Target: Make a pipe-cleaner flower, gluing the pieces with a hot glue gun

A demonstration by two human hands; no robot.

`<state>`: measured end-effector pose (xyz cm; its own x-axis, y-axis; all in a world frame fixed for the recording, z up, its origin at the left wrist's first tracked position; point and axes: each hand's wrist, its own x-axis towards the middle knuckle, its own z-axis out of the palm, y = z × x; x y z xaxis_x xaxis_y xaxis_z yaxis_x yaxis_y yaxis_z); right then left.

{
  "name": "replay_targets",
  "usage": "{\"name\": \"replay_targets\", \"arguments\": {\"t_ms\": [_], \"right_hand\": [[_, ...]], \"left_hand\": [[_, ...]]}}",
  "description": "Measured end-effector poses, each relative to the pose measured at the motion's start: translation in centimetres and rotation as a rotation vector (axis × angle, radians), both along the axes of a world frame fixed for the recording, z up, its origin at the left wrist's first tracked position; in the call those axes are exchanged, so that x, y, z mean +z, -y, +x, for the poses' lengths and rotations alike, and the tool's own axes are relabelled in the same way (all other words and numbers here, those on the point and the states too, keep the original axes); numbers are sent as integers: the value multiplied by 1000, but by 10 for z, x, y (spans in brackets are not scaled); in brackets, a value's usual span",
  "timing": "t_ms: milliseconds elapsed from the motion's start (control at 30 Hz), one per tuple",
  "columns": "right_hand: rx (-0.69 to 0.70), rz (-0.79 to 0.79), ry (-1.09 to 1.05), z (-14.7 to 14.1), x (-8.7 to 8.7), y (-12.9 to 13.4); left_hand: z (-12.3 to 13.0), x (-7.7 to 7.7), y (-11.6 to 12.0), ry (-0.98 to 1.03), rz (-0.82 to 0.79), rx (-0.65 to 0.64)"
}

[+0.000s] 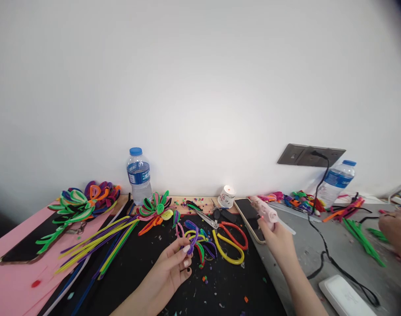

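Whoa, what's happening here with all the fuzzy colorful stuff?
A person is pinching a purple fuzzy loop in their left hand. Their right hand grips a pale pink tool, maybe a glue gun, beside a phone. Scissors with red and yellow handles lie between the hands. Off to the left, a fuzzy flower sits near a water bottle. At the right edge is another person's hand, near green fuzzy sticks.

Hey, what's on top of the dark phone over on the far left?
Green pipe-cleaner pieces and part of a multicolored pipe-cleaner flower lie across the phone. Its near end shows; the portion beneath them is covered and can't be seen.
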<state>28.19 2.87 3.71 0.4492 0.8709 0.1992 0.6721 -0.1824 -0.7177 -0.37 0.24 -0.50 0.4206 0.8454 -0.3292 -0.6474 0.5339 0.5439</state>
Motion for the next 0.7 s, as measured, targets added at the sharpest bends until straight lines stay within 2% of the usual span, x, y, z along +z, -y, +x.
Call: {"name": "replay_targets", "arguments": {"t_ms": [100, 200, 333, 433, 500, 533, 600, 667, 700], "right_hand": [[-213, -186, 258, 26, 2, 0], [-322, -314, 343, 53, -4, 2], [-429, -360, 355, 75, -10, 5], [-510, -370, 349, 77, -7, 7], [-552, -297, 346, 72, 0, 8], [-551, -234, 346, 67, 4, 7], [-449, -62, 323, 51, 13, 6], [-266, 8, 236, 27, 20, 3], [-94, 54, 51, 11, 22, 2]], "left_hand": [[1, 3, 1, -14, -3, 13], [1, 6, 2, -32, -9, 14], [2, 7, 3, -51, -5, 10], [1, 8, 3, -63, 3, 10], [0, 9, 3, -68, 5, 12], [0, 10, 3, -70, 6, 14], [1, 12, 3, -68, 8, 13], [2, 14, 3, -66, 8, 21], [2, 15, 4, -66, 6, 25]]}}
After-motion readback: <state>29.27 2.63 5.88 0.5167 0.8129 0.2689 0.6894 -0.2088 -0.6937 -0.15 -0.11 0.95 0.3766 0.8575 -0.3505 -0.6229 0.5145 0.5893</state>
